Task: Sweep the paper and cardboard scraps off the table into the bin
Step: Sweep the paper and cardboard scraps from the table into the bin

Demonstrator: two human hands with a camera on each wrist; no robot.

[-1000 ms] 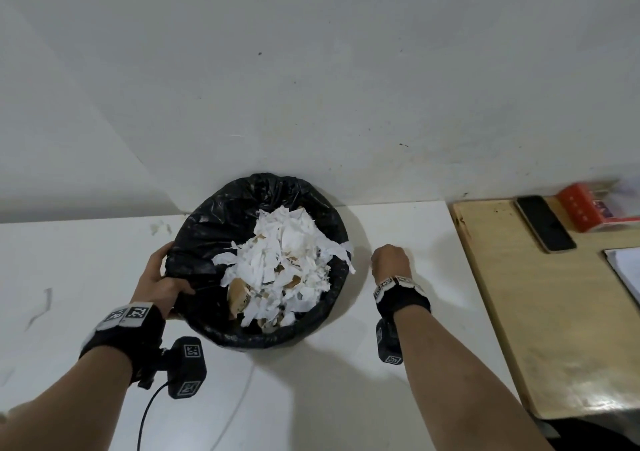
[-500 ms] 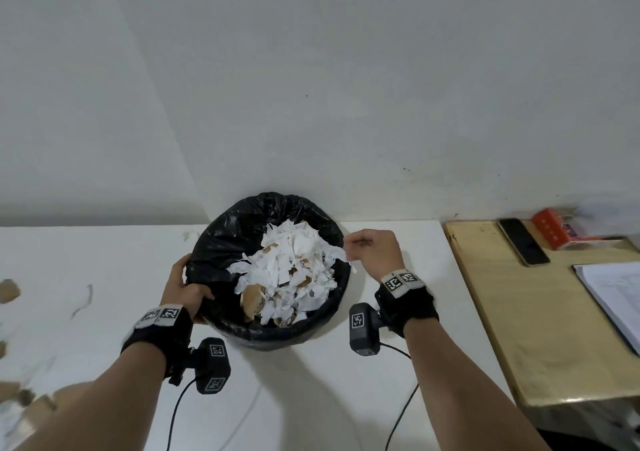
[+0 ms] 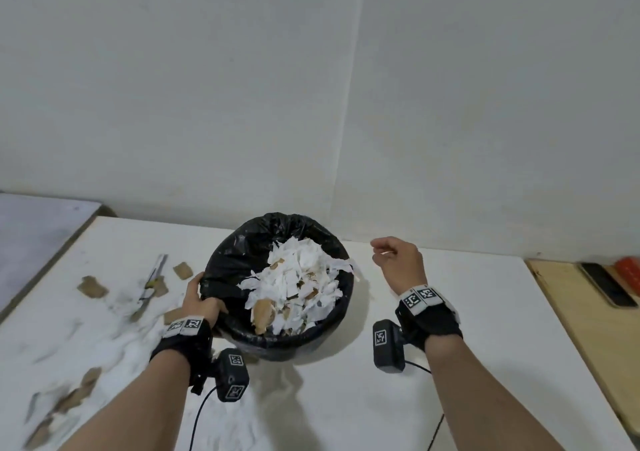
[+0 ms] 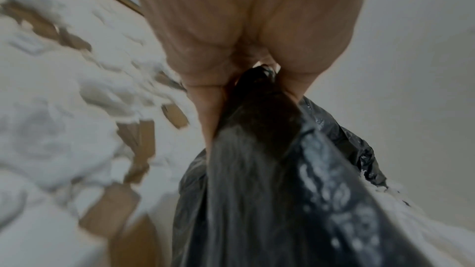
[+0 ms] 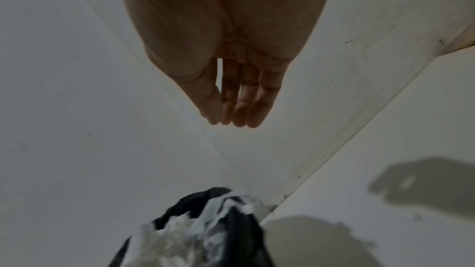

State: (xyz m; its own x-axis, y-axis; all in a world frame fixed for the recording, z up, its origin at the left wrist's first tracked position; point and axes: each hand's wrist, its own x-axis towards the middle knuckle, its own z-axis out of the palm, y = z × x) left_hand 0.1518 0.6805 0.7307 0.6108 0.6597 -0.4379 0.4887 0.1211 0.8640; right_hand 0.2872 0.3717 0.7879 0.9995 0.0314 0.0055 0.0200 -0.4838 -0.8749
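Black-lined bin [image 3: 239,263] standing on the white table [image 3: 467,312] close to its far edge against the wall, heaped over the rim with torn white paper and brown cardboard. Left hand [image 3: 201,301] gripping the bin's near-left rim, fingers curled over bunched liner, seen close up from the left wrist view as a pinch on the black plastic [image 4: 259,96]. Right hand [image 3: 398,260] lifted off the table just right of the bin, empty, fingers [image 5: 241,107] hanging loose and nearly straight, holding nothing. Remaining scraps [image 3: 91,286] strewn toward the table's left edge and near-left corner: flat cardboard pieces [image 4: 115,208] mixed into a blurred drift of white paper shreds.

Judged from this: job partly done, the left side of the table uncleared. Scraps featherlight and limp, paper apt to flutter or cling, cardboard stiffer and easier to push; best gathered with the flat edge of an open palm into a pile rather than picked singly. Bin itself light, liner slippery and loose, so a hold on the hard rim through the liner looks safer than on plastic alone. Heap already above the rim, likely to spill if jolted or tipped.

Phone [image 3: 604,284] and red packet [image 3: 630,265] lying on the wooden board at the table's right edge, well apart from the work.
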